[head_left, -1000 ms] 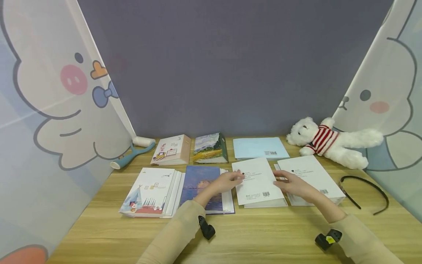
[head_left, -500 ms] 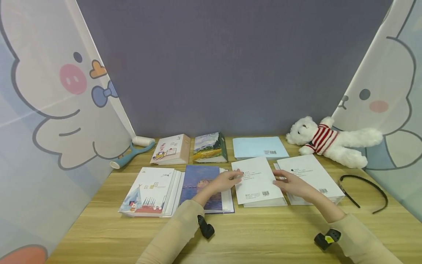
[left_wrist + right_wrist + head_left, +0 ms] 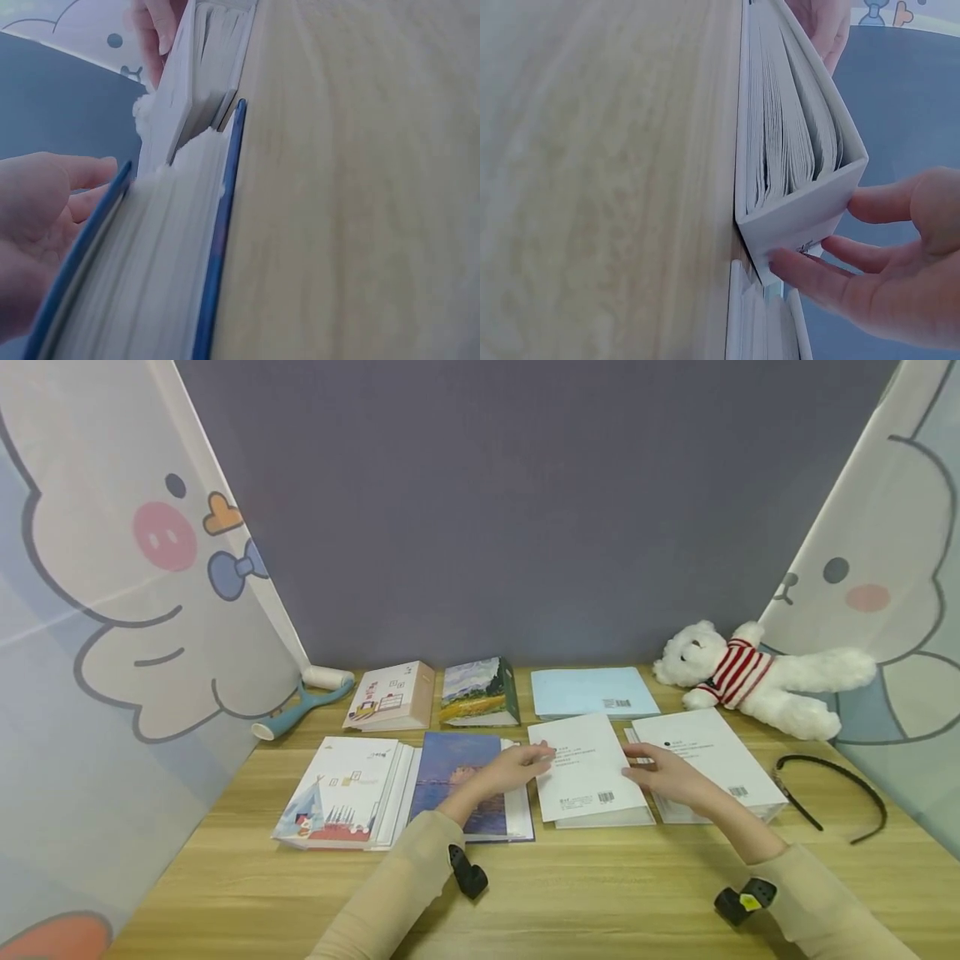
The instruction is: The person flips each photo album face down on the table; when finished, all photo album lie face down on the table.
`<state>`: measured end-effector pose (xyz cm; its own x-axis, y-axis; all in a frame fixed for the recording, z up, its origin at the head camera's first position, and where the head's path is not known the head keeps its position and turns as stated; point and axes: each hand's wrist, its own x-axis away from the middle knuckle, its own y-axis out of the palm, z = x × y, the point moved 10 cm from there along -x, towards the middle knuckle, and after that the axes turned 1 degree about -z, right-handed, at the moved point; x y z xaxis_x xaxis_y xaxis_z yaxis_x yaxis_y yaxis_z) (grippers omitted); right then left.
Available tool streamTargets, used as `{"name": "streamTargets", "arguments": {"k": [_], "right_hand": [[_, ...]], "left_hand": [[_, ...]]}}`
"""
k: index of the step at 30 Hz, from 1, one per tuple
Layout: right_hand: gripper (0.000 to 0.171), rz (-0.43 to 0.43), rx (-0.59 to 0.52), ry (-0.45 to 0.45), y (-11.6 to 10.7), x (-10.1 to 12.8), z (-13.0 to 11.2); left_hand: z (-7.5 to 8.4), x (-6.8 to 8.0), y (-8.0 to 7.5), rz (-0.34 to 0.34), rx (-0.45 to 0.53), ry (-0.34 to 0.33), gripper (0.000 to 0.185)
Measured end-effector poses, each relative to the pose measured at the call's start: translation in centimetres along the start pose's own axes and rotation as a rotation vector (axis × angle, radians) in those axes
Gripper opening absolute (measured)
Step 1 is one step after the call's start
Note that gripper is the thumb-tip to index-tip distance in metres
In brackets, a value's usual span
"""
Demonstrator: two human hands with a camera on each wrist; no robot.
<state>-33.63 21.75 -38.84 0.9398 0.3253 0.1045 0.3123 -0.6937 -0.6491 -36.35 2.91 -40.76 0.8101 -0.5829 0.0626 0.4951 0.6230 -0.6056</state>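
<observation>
A white book (image 3: 585,772) with a barcode lies face down near the middle of the wooden table (image 3: 600,893). My left hand (image 3: 536,762) reaches across a blue painted-cover book (image 3: 450,777) and touches the white book's left edge with straight fingers. My right hand (image 3: 641,772) rests against the book's right edge. In the right wrist view its fingers (image 3: 810,274) lie straight against the spine of the white book (image 3: 795,150). In the left wrist view my left hand (image 3: 82,176) hovers by the blue book (image 3: 217,247), with the white book (image 3: 202,82) beyond.
A second white book (image 3: 712,756) lies just right of my right hand. A tent-picture book (image 3: 337,793) lies at left. Behind are a pink book (image 3: 390,697), a landscape book (image 3: 480,693) and a light blue book (image 3: 592,693). A teddy bear (image 3: 750,681), black headband (image 3: 832,793) and lint roller (image 3: 300,706) flank them.
</observation>
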Motion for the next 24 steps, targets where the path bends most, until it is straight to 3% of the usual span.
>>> {"name": "streamTargets", "arguments": {"k": [6,12,18,24], "right_hand": [[0.056,0.066,0.063,-0.023,-1.0,-0.4,-0.7],[0.052,0.163,0.076,-0.102,-1.7,-1.1,-2.7],[0.05,0.171,0.02,-0.192,-0.4,-2.3,-5.0],[0.045,0.172,0.013,-0.288,1.5,-3.6,-7.8]], "left_hand": [[0.2,0.2,-0.7,0.022,-0.022,0.039,0.043],[0.6,1.5,-1.8,0.066,-0.01,0.049,0.044],[0.6,3.5,-3.7,0.149,0.041,0.078,0.045],[0.0,5.7,-6.2,0.247,0.011,0.119,0.043]]}}
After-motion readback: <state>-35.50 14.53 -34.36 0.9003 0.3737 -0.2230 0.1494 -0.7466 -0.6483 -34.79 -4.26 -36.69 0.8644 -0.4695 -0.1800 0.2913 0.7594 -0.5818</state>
